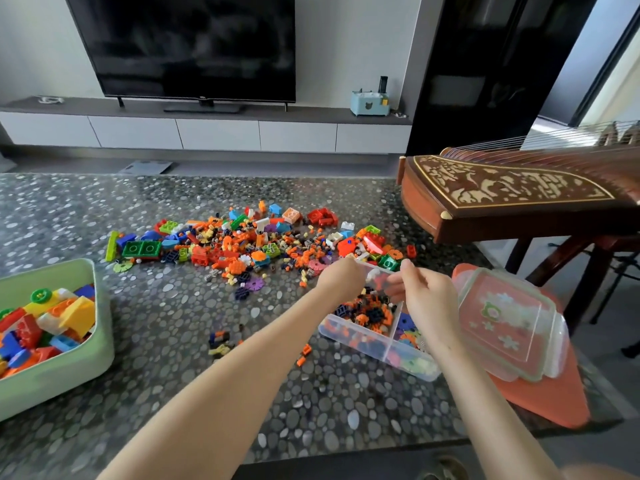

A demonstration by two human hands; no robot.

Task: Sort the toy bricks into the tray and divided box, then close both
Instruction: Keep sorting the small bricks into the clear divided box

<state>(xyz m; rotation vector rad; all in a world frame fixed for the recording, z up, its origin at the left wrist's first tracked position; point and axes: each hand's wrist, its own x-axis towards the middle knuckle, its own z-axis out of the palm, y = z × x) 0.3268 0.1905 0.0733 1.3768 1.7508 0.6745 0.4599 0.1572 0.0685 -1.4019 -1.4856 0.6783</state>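
Right now the divided box (349,332) sits at the table's (173,306) right side, with small bricks (367,313) in its compartments. Both hands are over its far end. The left hand (341,278) dips past the rim, fingers hidden; the right hand (426,299) has curled fingers. Whether either holds a brick, I cannot tell. Loose bricks (242,244) lie just beyond. The green tray (104,341), part-filled, stands far left, and two lids (509,323) rest right of the box.

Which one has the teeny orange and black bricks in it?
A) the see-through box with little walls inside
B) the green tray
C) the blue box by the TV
A: the clear divided box holds a heap of tiny orange and black bricks, while the green tray holds big chunky bricks.
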